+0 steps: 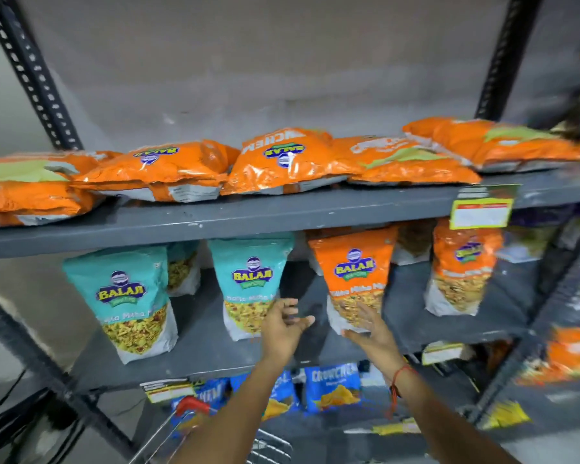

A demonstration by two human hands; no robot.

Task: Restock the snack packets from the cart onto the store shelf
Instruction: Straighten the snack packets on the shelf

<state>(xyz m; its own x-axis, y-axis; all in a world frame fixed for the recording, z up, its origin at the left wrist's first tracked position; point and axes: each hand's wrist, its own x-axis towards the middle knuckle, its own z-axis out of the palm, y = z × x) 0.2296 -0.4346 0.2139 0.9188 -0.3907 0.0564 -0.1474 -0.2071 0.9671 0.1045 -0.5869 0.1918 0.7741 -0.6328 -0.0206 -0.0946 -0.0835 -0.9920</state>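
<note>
An orange snack packet (357, 272) stands upright on the middle shelf (215, 349). My right hand (369, 326) lies flat against its lower front, fingers spread, not gripping it. My left hand (283, 326) hovers open in the gap between that packet and a teal packet (250, 283), holding nothing. Another teal packet (131, 296) stands further left and a second orange one (462, 266) further right. The cart (188, 416) with its red handle shows at the bottom, partly hidden by my arms.
Several orange packets (282, 162) lie flat on the upper shelf (248, 216), which carries a price label (481, 211). Blue packets (335, 386) fill the shelf below. Black slotted uprights (31, 72) frame the rack. More blurred stock sits at the right.
</note>
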